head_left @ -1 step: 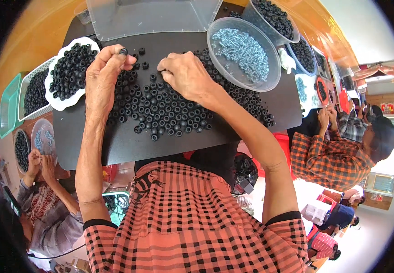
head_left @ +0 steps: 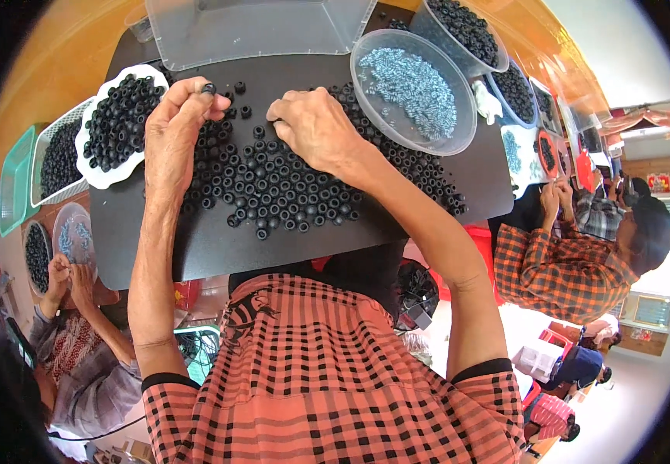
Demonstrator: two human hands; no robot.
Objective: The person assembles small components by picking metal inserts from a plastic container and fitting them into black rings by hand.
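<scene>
Between the thumb and fingertips of my left hand [head_left: 176, 124] is a small black ring-shaped part [head_left: 209, 89], held up over the dark table [head_left: 134, 240]. My right hand [head_left: 315, 127] is closed in a pinch above a spread of loose black ring parts [head_left: 288, 189]; whatever its fingertips hold is hidden. Right of that hand, a round clear tub [head_left: 470, 116] contains many small, shiny pale-blue pieces [head_left: 416, 89]. A white scalloped dish [head_left: 103, 179] heaped with black ring parts sits just left of my left hand.
A large clear plastic bin [head_left: 254, 54] stands at the table's far side. A tub of black parts [head_left: 458, 39] is at the far right. Beyond the left edge are a white basket [head_left: 41, 166] and a green tray [head_left: 16, 182]. Co-workers sit on both sides, one in orange checks [head_left: 574, 271].
</scene>
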